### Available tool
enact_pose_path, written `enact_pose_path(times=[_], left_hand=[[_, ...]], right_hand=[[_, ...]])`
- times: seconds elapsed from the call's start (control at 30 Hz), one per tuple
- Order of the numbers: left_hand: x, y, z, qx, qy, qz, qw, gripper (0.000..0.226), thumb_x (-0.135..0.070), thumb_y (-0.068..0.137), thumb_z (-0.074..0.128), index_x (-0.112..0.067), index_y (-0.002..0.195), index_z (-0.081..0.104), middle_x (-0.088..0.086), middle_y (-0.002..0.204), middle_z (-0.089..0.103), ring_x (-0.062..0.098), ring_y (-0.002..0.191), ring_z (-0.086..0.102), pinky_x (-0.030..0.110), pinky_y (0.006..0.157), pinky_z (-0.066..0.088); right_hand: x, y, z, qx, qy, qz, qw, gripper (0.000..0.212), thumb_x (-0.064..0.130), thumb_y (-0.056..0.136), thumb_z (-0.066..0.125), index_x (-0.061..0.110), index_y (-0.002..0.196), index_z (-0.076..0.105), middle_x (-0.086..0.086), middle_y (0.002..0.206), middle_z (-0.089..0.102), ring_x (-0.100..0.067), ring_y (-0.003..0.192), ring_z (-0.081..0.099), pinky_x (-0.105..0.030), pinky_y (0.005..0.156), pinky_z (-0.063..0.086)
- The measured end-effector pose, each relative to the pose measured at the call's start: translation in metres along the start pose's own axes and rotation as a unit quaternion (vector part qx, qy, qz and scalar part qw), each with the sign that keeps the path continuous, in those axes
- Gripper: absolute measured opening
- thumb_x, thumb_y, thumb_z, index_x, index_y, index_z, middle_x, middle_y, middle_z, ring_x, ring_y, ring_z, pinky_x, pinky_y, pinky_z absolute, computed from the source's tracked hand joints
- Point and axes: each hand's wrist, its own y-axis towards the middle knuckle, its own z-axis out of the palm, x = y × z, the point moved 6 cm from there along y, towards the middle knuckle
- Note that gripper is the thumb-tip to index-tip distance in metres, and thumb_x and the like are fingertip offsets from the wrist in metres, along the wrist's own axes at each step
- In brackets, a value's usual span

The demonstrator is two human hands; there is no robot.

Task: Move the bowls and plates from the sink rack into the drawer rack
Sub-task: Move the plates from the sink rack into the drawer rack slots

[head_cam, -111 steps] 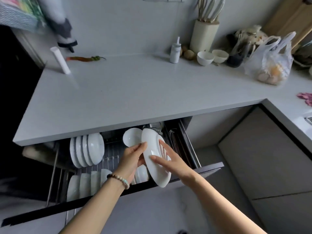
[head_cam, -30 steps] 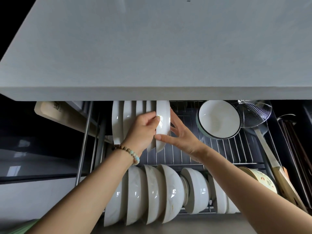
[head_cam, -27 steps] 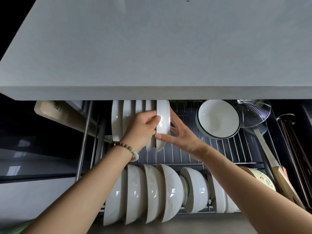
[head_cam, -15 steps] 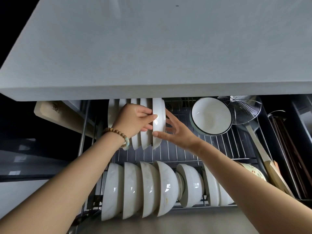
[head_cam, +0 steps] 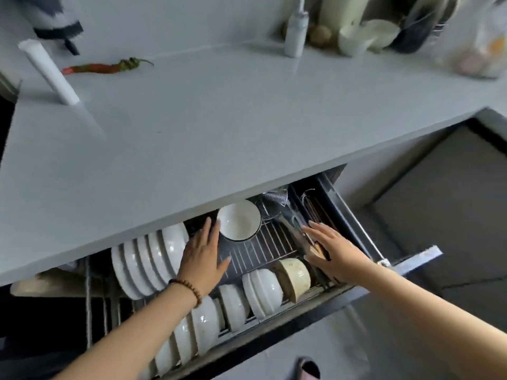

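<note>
Glossy plates (head_cam: 148,259), wire drawer rack (head_cam: 263,248)

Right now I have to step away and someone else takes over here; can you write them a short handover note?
Left hand: open, empty, over the drawer rack beside the plates.
Right hand: open, empty, over the rack's right edge.
Done: plates stand in the back row, bowls in the front row.
Left: sink rack is out of view; check it for more. There is free room right of the plates.
</note>
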Motion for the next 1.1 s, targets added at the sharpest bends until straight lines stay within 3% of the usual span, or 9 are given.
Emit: enact_pose_path(times=[0.1,0.2,0.3,0.37,0.67,0.87,1.1], left_hand=[[-0.101,0.017,-0.015,0.045,0.052,0.119,0.991,0.082,-0.050,0.092,0.042,-0.020,0.149,-0.009,0.002,0.159,-0.007,0.022,0.147,0.002,0.039,0.119,0.005],[-0.215,0.026,-0.030,0.039,0.062,0.213,0.974,0.080,-0.058,0.091,0.036,-0.022,0.149,-0.005,0.000,0.159,-0.002,0.020,0.147,0.001,0.040,0.120,0.004],[-0.327,0.030,-0.034,0.026,0.088,0.305,0.948,0.078,-0.061,0.091,0.032,-0.023,0.150,-0.004,0.000,0.159,0.001,0.019,0.147,0.004,0.038,0.120,0.005],[-0.394,0.032,-0.034,0.029,0.107,0.345,0.932,0.078,-0.060,0.091,0.032,-0.024,0.150,-0.004,0.000,0.159,0.002,0.020,0.146,0.006,0.038,0.120,0.007],[-0.621,0.052,-0.009,0.041,0.136,0.414,0.899,0.078,-0.060,0.091,0.034,-0.022,0.150,0.003,-0.001,0.159,0.009,0.020,0.146,0.012,0.038,0.119,0.012],[-0.740,0.098,0.013,0.050,0.177,0.469,0.864,0.076,-0.059,0.091,0.034,-0.020,0.150,0.005,0.000,0.158,0.013,0.019,0.145,0.013,0.039,0.119,0.012],[-0.848,0.185,0.038,0.081,0.195,0.484,0.849,0.077,-0.060,0.089,0.039,-0.019,0.149,0.013,0.003,0.153,0.028,0.023,0.139,0.028,0.042,0.115,0.023]], right_hand=[[-0.069,-0.077,-0.053,-0.052,-0.009,0.074,0.996,0.086,0.069,0.079,0.049,0.027,0.150,0.025,0.004,0.160,0.014,-0.021,0.150,0.010,-0.038,0.121,0.019],[-0.137,-0.157,-0.103,-0.118,-0.009,0.139,0.983,0.077,0.058,0.086,0.058,0.029,0.150,0.026,0.011,0.157,0.011,-0.020,0.151,0.007,-0.032,0.119,0.014],[-0.195,-0.229,-0.148,-0.176,-0.002,0.194,0.965,0.077,0.063,0.085,0.050,0.030,0.150,0.027,0.008,0.160,0.016,-0.018,0.150,0.006,-0.028,0.119,0.010],[-0.230,-0.276,-0.173,-0.203,0.007,0.232,0.951,0.073,0.056,0.088,0.055,0.030,0.150,0.028,0.006,0.160,0.017,-0.017,0.150,0.006,-0.027,0.119,0.009],[-0.363,-0.408,-0.255,-0.276,0.041,0.341,0.898,0.070,0.053,0.091,0.054,0.036,0.151,0.022,0.009,0.161,0.011,-0.014,0.150,0.004,-0.031,0.120,0.009],[-0.450,-0.402,-0.307,-0.283,0.036,0.369,0.884,0.069,0.052,0.092,0.054,0.034,0.151,0.023,0.008,0.162,0.012,-0.015,0.150,0.006,-0.032,0.120,0.012],[-0.542,-0.356,-0.360,-0.285,0.064,0.400,0.869,0.070,0.052,0.092,0.053,0.035,0.152,0.020,0.010,0.162,0.009,-0.013,0.150,0.004,-0.036,0.120,0.016]])
